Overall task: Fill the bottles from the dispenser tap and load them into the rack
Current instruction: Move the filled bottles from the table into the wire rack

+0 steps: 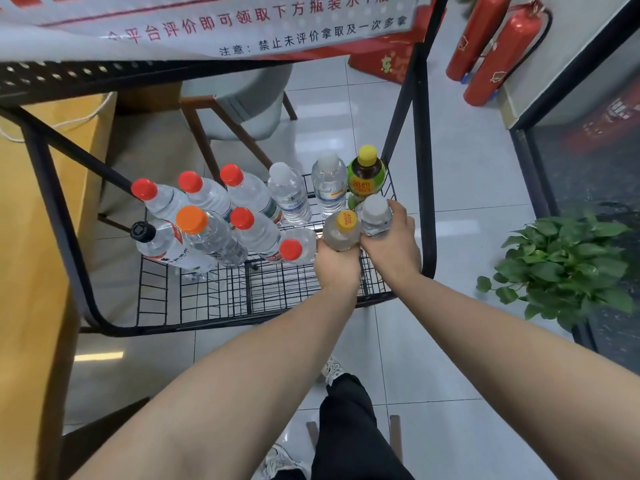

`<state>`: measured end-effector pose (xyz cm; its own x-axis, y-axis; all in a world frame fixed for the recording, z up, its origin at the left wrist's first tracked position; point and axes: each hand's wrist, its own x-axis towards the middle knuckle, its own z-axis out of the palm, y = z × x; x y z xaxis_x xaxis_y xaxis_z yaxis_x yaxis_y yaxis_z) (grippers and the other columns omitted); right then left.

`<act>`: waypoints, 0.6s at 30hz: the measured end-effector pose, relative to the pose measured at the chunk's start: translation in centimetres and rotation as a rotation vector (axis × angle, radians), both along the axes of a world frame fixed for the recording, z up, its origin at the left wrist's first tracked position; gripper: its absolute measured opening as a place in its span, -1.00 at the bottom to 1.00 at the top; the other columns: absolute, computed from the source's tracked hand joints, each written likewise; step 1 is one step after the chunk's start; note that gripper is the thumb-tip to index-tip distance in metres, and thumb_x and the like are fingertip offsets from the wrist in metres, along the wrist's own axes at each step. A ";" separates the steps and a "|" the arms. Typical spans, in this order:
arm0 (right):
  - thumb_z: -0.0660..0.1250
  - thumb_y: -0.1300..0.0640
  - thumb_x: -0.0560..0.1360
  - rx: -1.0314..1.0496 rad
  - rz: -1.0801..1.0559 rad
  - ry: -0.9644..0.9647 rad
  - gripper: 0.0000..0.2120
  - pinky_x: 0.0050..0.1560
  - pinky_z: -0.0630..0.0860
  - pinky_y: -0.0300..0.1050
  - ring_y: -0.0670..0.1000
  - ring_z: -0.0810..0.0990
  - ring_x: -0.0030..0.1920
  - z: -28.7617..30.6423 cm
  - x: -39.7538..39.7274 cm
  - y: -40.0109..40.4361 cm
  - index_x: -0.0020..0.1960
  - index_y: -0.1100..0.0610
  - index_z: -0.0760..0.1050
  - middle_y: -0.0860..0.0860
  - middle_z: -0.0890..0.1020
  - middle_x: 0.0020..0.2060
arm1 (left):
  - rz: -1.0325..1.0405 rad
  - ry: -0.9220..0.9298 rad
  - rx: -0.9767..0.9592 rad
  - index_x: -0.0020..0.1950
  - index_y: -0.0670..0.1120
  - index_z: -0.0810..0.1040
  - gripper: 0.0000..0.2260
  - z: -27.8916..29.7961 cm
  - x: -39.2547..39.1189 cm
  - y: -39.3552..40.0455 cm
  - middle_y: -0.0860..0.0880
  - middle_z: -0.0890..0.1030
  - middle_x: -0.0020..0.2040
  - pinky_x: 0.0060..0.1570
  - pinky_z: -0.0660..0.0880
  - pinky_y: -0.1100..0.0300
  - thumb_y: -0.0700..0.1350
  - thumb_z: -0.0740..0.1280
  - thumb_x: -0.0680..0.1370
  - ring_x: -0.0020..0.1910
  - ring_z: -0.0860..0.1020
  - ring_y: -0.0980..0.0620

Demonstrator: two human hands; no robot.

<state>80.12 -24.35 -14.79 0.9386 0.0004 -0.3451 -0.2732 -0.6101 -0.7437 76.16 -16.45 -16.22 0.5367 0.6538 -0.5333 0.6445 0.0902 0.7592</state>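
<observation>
So both hands are down at the right end of the wire rack [242,299], each wrapped around a bottle. The left hand [337,263] grips a clear bottle with a yellow cap [343,230] from below, fingers curled round its body. The right hand [391,244] holds a clear bottle with a pale cap [375,216] just beside it, and the two bottles are touching. Both sit right over the rack's front right corner; can't tell if their bases are resting on the wire yet.

Rest of the rack is pretty loaded already: a bunch of red-capped bottles [242,220] on the left side, an orange-capped one [192,220], a black-capped one [142,231], two clear white-capped ones [329,188] at the back, and a green-labelled tea bottle [365,174] in the back right corner.

Off to the right there's a potted plant [561,265] on the tile floor, and two red fire extinguishers [498,53] further back.
</observation>
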 end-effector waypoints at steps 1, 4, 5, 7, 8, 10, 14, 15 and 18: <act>0.46 -0.14 0.42 0.015 -0.001 0.003 -0.30 0.03 0.40 -0.07 0.12 0.52 0.23 -0.1 -0.1 0.0 0.46 -0.14 0.22 -0.02 0.38 0.35 | 0.001 -0.006 -0.001 -0.01 -0.12 0.52 -0.87 0.0 0.1 -0.1 -0.05 0.57 -0.18 -0.25 0.36 0.18 -0.16 0.43 0.50 -0.20 0.49 -0.04; 0.49 -0.14 0.40 0.031 -0.027 -0.013 -0.19 0.19 0.50 0.08 0.12 0.47 0.33 -0.2 -0.3 0.0 0.51 -0.11 0.15 -0.02 0.31 0.44 | 0.003 0.030 -0.016 0.04 -0.15 0.53 -0.84 0.2 0.2 -0.1 -0.11 0.61 -0.11 -0.26 0.42 0.20 -0.18 0.41 0.50 -0.19 0.50 -0.07; 0.50 -0.12 0.40 0.038 -0.042 -0.011 -0.16 0.24 0.50 0.14 0.12 0.44 0.37 -0.3 -0.5 0.0 0.53 -0.09 0.11 -0.02 0.27 0.47 | 0.000 0.041 -0.008 0.03 -0.13 0.52 -0.85 0.1 0.2 0.0 -0.12 0.62 -0.08 -0.18 0.45 0.16 -0.18 0.41 0.50 -0.17 0.52 -0.09; 0.51 -0.05 0.41 0.072 -0.084 0.002 -0.13 0.29 0.47 0.18 0.12 0.40 0.41 -0.6 -1.2 0.1 0.55 -0.06 0.07 0.01 0.22 0.51 | -0.026 0.047 -0.001 -0.04 -0.10 0.51 -0.91 -0.1 0.2 0.4 -0.12 0.63 -0.11 -0.13 0.45 0.10 -0.18 0.39 0.50 -0.18 0.51 -0.11; 0.51 -0.02 0.41 0.086 -0.117 0.016 -0.13 0.30 0.47 0.18 0.13 0.40 0.42 -0.8 -1.6 0.1 0.56 -0.04 0.07 0.03 0.21 0.51 | -0.048 0.049 0.001 -0.06 -0.10 0.51 -0.93 -0.1 0.1 0.5 -0.12 0.62 -0.14 -0.15 0.44 0.10 -0.18 0.38 0.51 -0.21 0.50 -0.10; 0.50 0.02 0.41 0.089 -0.173 0.034 -0.17 0.25 0.50 0.17 0.15 0.47 0.35 -1.2 -2.3 0.1 0.53 -0.01 0.11 0.05 0.27 0.45 | -0.074 0.032 0.001 -0.03 -0.12 0.54 -0.92 -0.3 -0.2 1.0 -0.09 0.61 -0.17 -0.22 0.41 0.14 -0.16 0.38 0.51 -0.24 0.49 -0.07; 0.45 0.16 0.42 0.069 -0.178 0.057 -0.52 -0.03 0.47 -0.05 0.07 0.54 0.00 -1.2 -3.7 0.0 0.23 0.09 0.29 -0.01 0.37 0.13 | -0.117 0.054 0.035 0.05 -0.13 0.56 -0.85 -0.4 -1.0 2.0 -0.08 0.64 -0.12 -0.24 0.41 0.15 -0.13 0.39 0.51 -0.16 0.55 -0.10; 0.43 0.17 0.42 0.055 -0.145 0.070 -0.58 -0.08 0.42 -0.09 0.04 0.51 -0.03 -1.3 -4.1 0.0 0.19 0.10 0.32 0.00 0.40 0.11 | -0.131 0.066 0.045 0.05 -0.12 0.56 -0.84 -0.4 -1.1 2.2 -0.08 0.65 -0.11 -0.19 0.46 0.12 -0.12 0.41 0.50 -0.13 0.57 -0.13; 0.37 0.18 0.42 0.035 -0.027 0.073 -0.75 -0.24 0.36 -0.14 0.01 0.49 -0.12 -1.2 -4.8 -0.1 0.05 0.10 0.38 0.01 0.49 -0.06 | -0.173 0.044 0.054 -0.05 -0.06 0.56 -0.88 0.0 -1.9 3.0 -0.06 0.66 -0.13 -0.10 0.53 0.08 -0.08 0.44 0.48 -0.11 0.60 -0.12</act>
